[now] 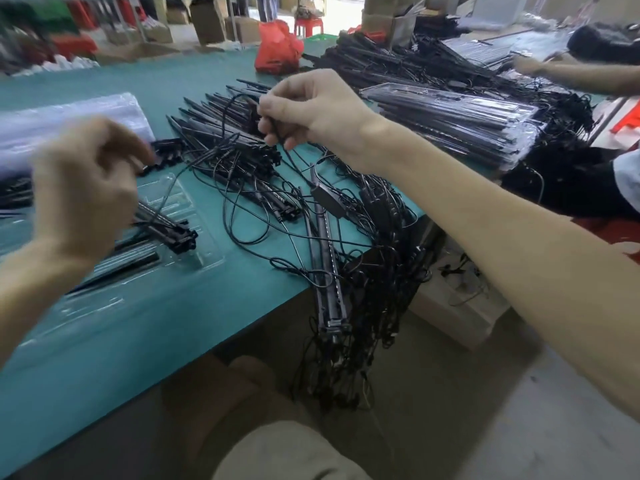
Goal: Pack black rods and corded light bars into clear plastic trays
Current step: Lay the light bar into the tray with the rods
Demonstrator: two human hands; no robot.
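We see a teal worktop (pixel 121 341) | red plastic bag (pixel 277 46) at its far edge | cardboard boxes (pixel 207 22) behind | red stool (pixel 309 25) beyond.

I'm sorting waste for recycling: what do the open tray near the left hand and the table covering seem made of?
Tray: thin clear plastic, glossy; the teal shows through and its moulded ribs catch highlights. Table covering: a matte teal sheet, perhaps cloth or rubber mat; it shows no glare, texture too blurred to tell.
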